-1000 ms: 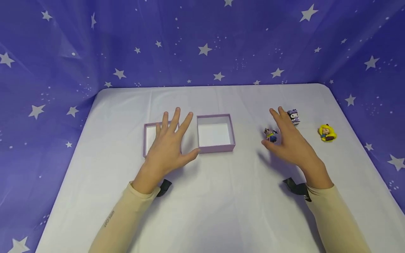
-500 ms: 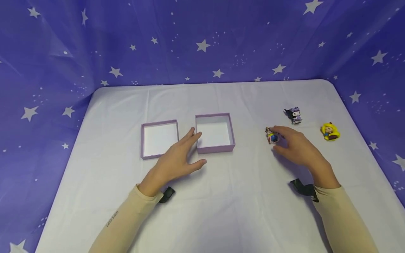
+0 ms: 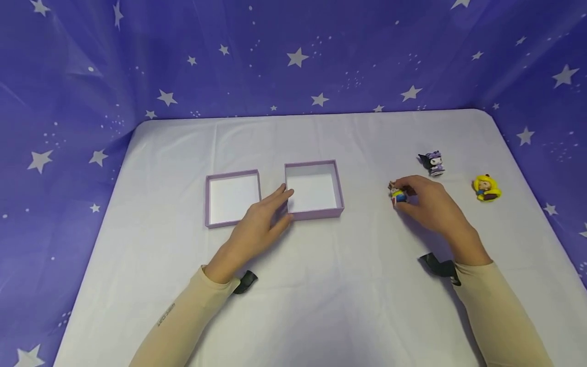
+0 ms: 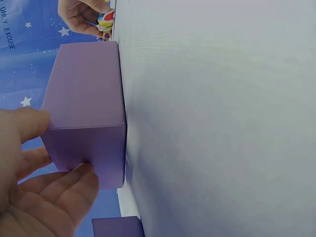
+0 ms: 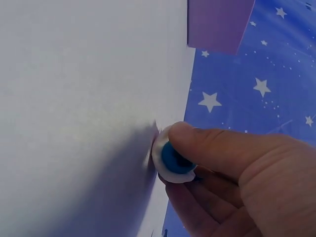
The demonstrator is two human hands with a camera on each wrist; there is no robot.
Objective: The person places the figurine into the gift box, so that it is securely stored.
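In the head view my right hand (image 3: 428, 204) pinches a small toy figurine (image 3: 396, 193) with brown, yellow and blue parts, at the right of the table. The right wrist view shows the thumb over the white and blue end of this figurine (image 5: 168, 160), fingers beneath. My left hand (image 3: 257, 227) holds the near left corner of a deep, open purple box (image 3: 316, 215) with a white inside. In the left wrist view the thumb lies at the corner of the box (image 4: 86, 86), and bent fingertips (image 4: 86, 170) touch its side wall.
A shallower purple box lid (image 3: 208, 201) lies hollow side up, left of the box. Beyond the right hand are a black and purple figurine (image 3: 433, 163) and a yellow-haired figurine (image 3: 486, 188). A starry purple curtain (image 3: 257, 66) borders the white table (image 3: 330, 300).
My right hand has come down to the brown, yellow and blue figurine and pinched it. My left hand has moved right, from over the lid, onto the box's corner.
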